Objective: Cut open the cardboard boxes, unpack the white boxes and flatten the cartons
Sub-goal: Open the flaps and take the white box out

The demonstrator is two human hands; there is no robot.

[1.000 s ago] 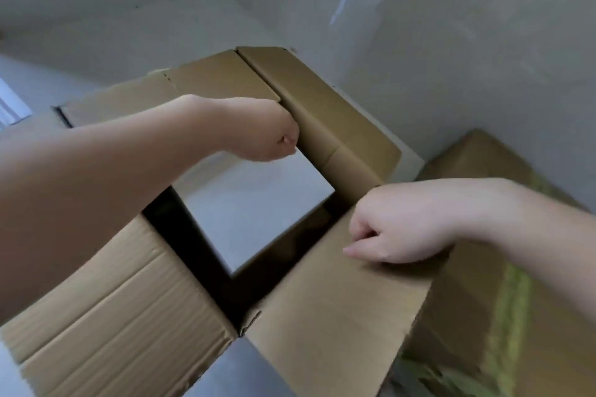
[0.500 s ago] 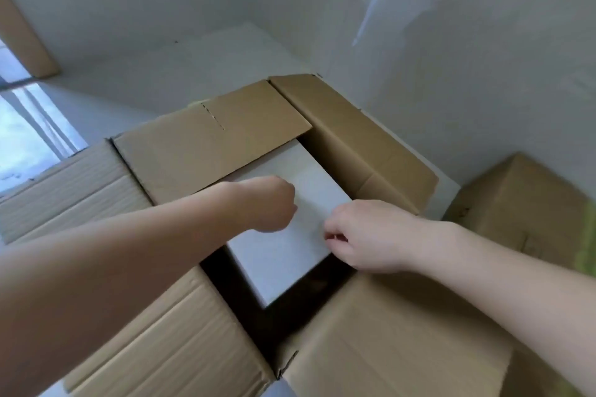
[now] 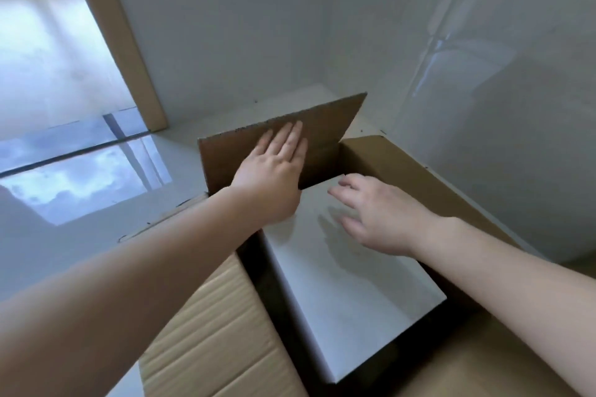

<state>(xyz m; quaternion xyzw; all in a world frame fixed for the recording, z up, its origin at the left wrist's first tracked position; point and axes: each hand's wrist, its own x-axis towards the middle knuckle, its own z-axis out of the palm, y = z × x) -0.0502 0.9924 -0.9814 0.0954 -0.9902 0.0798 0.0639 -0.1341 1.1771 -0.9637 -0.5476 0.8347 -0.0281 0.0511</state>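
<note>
Two hands: both are working at one opened carton (image 3: 225, 325) that is sitting on the floor (image 3: 74, 226) in a corner by the wall (image 3: 242, 26).
Left hand: the left hand (image 3: 274, 167) is lying flat with straight fingers on the far flap (image 3: 325, 126), pushing it back and holding nothing.
Right hand: the right hand (image 3: 377, 213) is hanging just over the white box (image 3: 348, 277) with its fingers spread apart and loose; I cannot tell if it is touching the top.
Where the box is: the white box is sitting down inside the carton, with a dark gap running along its left and near sides.
How the box is looking: its top is plain, smooth, flat and white, with sharp corners and no handle or string showing.
What could go wrong, flap: the far flap is standing up, so it may be springing back down on the hands if the left hand is letting go.
What could go wrong, grip: the top is looking slippery, so fingers may be sliding off if they are only pressing from above; they likely need the gaps at the sides.
What could go wrong, carton: the carton may be lifting up along with the white box if the fit is tight on the right side.
What could go wrong, drop: the white box may be tipping and falling if only one hand is pulling it.
</note>
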